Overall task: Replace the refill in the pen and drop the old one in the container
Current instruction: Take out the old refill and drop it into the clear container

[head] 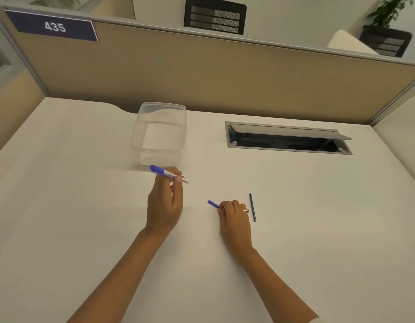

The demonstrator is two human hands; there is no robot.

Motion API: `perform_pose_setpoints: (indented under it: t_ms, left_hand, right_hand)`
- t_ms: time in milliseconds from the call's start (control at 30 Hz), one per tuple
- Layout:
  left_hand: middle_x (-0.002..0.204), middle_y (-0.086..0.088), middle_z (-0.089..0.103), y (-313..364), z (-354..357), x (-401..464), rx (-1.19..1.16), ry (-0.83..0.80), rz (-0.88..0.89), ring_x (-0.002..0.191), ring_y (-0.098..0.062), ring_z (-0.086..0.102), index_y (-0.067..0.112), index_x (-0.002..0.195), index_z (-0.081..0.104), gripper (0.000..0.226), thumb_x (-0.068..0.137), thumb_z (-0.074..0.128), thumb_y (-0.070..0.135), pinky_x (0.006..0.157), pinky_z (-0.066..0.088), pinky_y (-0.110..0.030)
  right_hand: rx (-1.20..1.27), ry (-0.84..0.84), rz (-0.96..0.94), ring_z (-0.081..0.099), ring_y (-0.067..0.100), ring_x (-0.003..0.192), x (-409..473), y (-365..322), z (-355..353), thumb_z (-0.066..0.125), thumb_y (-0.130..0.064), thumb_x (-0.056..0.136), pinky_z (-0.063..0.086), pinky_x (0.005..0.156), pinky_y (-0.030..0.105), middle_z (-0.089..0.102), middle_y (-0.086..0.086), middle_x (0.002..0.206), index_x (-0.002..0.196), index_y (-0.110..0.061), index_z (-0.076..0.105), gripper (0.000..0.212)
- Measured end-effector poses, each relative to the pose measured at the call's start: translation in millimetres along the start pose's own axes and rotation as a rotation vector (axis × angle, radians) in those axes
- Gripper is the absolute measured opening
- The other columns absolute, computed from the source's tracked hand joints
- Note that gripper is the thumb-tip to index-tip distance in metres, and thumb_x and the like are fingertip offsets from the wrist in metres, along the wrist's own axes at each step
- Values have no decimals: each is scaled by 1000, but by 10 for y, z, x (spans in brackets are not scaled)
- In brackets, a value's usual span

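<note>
My left hand (165, 201) is raised over the white desk and pinches a clear pen barrel (165, 174) with a blue top, held nearly level just in front of the container. My right hand (235, 216) rests on the desk with its fingers closed on a short blue piece (213, 203) that sticks out to the left; most of that piece is hidden in the fist. A thin dark blue refill (252, 207) lies loose on the desk just right of my right hand. The clear plastic container (159, 134) stands open beyond my left hand, with nothing in it.
A grey cable hatch (288, 138) with its lid propped open is set into the desk at the back right. A tan partition (201, 73) bearing a sign "435" closes off the far edge. Beyond it stand chairs and a plant.
</note>
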State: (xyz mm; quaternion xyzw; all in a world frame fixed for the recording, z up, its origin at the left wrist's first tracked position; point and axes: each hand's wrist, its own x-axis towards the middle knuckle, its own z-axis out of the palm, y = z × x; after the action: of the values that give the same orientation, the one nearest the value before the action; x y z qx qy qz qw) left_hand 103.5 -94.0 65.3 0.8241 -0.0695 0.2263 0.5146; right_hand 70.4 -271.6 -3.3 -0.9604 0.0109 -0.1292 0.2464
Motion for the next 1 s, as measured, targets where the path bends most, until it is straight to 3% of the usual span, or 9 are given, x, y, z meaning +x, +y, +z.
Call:
perform_pose_setpoints:
  t_ms: [100,200,367,567,633,700,833,1000]
  left_hand:
    - [85,1,64,-177,56,-153,205,-227,-116,74,-17,61,13,96,55,18,96,42,26,66,54,-35]
    - [82,5,68,-302,44,-248,252,-381,-264,74,-17,65,20,91,54,17,94,46,35,64,55,-41]
    - [85,14,66,-172,-26,-141,29,-176,-242,84,-2,63,24,90,62,6,90,57,28,70,56,-29]
    - [90,14,62,78,-107,59,-159,87,-104,85,1,60,14,92,68,9,87,62,12,67,46,-10]
    - [90,13,61,93,-90,48,-143,143,-71,85,-2,60,11,94,66,9,88,59,13,67,46,-10]
    - [89,8,62,44,-66,-2,-82,127,-51,83,-7,58,8,96,66,13,90,56,14,67,45,-13]
    - [87,4,70,-198,10,-149,184,-189,-196,80,-18,66,14,90,67,16,92,51,9,70,51,-30]
    - [81,8,69,-202,0,-82,157,-137,-240,77,-20,67,16,93,67,14,92,54,18,67,51,-31]
  right_hand:
    - [0,-3,1,50,29,72,-1,7,-6,56,-6,89,45,58,39,61,11,81,87,-7,61,5]
    - [5,-7,2,50,29,73,-10,12,-10,54,-7,91,46,61,39,61,11,83,89,-7,61,7]
    - [8,-7,5,49,29,73,-7,13,-12,55,-8,91,46,60,39,61,11,82,89,-8,61,6]
    - [4,4,4,50,29,72,-10,9,-19,56,-7,90,45,58,38,60,10,80,87,-8,61,6]
    - [4,3,4,49,29,72,-6,9,-18,56,-7,90,45,58,38,60,10,81,87,-8,61,6]
    - [-1,1,3,49,29,71,-4,10,-18,56,-7,90,45,58,40,60,10,80,87,-8,61,6]
    - [-1,2,3,49,30,70,-4,9,-20,56,-5,90,44,58,40,59,10,79,86,-7,61,6]
    - [-2,5,0,49,28,70,-3,8,-13,57,-5,89,42,58,36,60,10,79,86,-8,61,6]
